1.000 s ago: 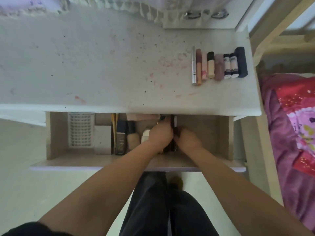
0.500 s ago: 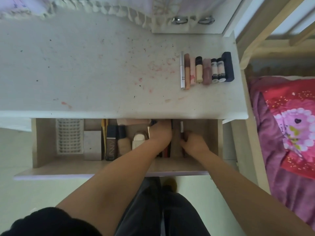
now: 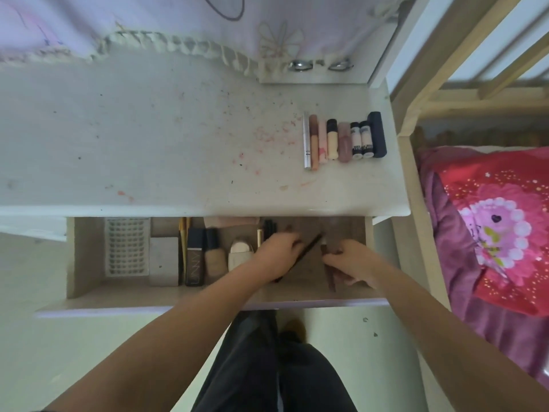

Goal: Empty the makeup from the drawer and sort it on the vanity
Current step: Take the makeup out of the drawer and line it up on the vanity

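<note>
Nearest, both forearms reach into the open drawer (image 3: pixel 89 263) under the vanity (image 3: pixel 148 144). The left hand (image 3: pixel 277 251) has its fingers curled around a thin dark pencil (image 3: pixel 309 248) that slants up to the right; the right hand (image 3: pixel 353 260) is closed on a brownish tube (image 3: pixel 330 275), though motion blur makes it hard to say how many pieces it holds. Both items look light, stiff and smooth, likely to roll or slip, so a pinch at mid-length should serve better than one at the tip. Left of the hands lie a pale compact (image 3: pixel 241 254), a beige bottle (image 3: pixel 214 257), a dark bottle (image 3: pixel 194 257), a grey box (image 3: pixel 164 261) and a lash tray (image 3: pixel 127 246); the bottles are probably glass, heavier and breakable, best gripped around the body. The far part of the drawer is hidden under the vanity edge, and items there are cut off. Farther back, on the vanity's right, a row of tubes (image 3: pixel 344 138) lies side by side, already sorted.
</note>
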`<state>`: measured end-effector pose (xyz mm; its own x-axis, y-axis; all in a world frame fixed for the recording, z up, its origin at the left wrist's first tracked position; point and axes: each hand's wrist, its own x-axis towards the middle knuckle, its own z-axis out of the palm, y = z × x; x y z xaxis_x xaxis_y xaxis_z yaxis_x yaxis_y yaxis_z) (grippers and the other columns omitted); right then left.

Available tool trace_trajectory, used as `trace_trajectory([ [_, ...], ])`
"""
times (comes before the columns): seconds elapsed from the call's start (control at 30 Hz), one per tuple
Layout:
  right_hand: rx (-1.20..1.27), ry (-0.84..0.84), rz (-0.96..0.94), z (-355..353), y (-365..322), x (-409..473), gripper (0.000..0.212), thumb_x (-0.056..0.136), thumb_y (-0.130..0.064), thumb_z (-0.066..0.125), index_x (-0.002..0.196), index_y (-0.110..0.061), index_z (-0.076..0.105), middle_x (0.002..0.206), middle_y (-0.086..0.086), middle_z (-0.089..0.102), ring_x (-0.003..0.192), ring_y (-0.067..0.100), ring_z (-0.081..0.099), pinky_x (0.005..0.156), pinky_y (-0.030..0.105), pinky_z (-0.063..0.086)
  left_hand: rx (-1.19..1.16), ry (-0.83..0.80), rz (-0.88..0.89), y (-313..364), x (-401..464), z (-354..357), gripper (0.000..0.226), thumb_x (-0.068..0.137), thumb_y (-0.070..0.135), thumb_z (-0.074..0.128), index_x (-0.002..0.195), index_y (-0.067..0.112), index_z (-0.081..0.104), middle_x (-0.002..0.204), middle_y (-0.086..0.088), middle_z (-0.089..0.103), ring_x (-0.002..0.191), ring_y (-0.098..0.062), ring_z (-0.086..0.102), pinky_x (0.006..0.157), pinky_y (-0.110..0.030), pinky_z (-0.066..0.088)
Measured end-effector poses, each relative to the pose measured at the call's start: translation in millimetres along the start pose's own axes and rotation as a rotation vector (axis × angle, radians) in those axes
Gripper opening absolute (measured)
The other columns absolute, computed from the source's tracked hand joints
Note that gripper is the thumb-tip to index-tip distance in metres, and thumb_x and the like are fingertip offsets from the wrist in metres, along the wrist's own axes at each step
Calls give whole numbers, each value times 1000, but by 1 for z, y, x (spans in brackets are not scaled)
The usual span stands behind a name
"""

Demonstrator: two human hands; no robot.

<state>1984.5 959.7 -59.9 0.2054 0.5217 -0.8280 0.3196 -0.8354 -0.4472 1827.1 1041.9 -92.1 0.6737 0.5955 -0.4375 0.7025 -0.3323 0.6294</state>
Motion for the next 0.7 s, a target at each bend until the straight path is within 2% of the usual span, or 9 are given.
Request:
trace_trajectory([
  [0.07,-38,-83,-22,-11,-1,-13,15,92,-22,56,78,-18,60,40,-7,52,31,7,43,34,13,32,78,5,57,-7,-14,-10,22,97,23,46,103,10,62,105,-11,62,96,-28,57,77,-32,44],
  [0.17,-129,-12,-4,-19,-5,-14,17,92,-25,56,76,-18,57,49,-6,59,35,4,51,39,15,39,149,-85,-8,-13,-20,-15,27,97,21,42,119,14,56,119,-9,60,105,-28,57,86,-36,48],
  [0.23,-170,7,28,-16,-8,-8,19,92,-23,55,74,-19,55,55,-2,61,38,4,55,40,15,43,188,-267,-31,-9,-14,-6,31,93,13,44,123,14,53,120,-11,60,106,-29,58,84,-36,49],
  [0.3,-197,-13,55,-9,-10,-2,22,92,-22,54,70,-18,55,54,0,60,38,6,54,39,15,42,185,-479,-47,-4,-7,6,30,89,7,46,117,8,57,115,-14,60,105,-31,58,83,-35,49],
  [0.37,-179,-18,71,-4,-7,3,22,92,-21,54,71,-17,54,54,2,59,38,7,54,38,15,42,164,-590,-78,-3,-5,14,28,90,6,46,115,6,58,113,-15,60,102,-30,58,83,-35,47],
  [0.47,-104,-2,90,-5,0,4,20,92,-19,54,73,-15,54,56,4,58,39,9,53,38,15,40,150,-516,-81,-12,-7,20,28,93,12,45,119,14,56,115,-12,60,100,-25,58,89,-37,49],
  [0.57,-84,19,105,-13,4,1,19,92,-20,54,73,-17,55,58,4,60,44,10,55,39,15,41,207,-384,-28,-18,-6,21,35,96,15,42,130,19,48,110,-12,62,93,-25,60,84,-42,51],
  [0.7,-88,35,107,-20,11,2,20,90,-20,55,71,-16,54,54,3,59,37,7,53,38,15,41,437,-384,-18,-12,-2,25,21,95,13,44,107,7,60,106,-13,63,93,-30,61,79,-38,50],
])
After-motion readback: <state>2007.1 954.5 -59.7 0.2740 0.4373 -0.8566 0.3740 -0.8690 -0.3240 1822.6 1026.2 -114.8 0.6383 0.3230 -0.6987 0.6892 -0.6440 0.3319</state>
